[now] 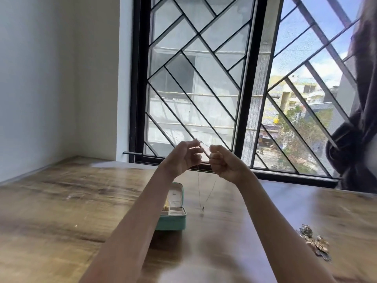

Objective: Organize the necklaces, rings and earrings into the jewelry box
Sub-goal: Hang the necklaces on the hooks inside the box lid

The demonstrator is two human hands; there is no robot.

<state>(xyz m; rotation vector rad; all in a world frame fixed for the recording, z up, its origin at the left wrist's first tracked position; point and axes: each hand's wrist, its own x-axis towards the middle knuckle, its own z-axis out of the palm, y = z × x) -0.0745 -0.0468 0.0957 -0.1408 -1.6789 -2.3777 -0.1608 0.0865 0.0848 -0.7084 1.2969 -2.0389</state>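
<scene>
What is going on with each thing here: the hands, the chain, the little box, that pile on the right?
Left hand: raised, pinching one end of the necklace.
Right hand: raised, fingers curled on the other end.
Necklace: hanging in a loop, pendant low above the table.
Jewelry box: open, lid upright, on the table.
Jewelry pile: lying loose on the table.

Wood-grain tabletop [61, 201] below; black-framed window [246, 78] with diagonal grille at twelve o'clock; dark curtain [355, 139] bunched at three o'clock.
</scene>
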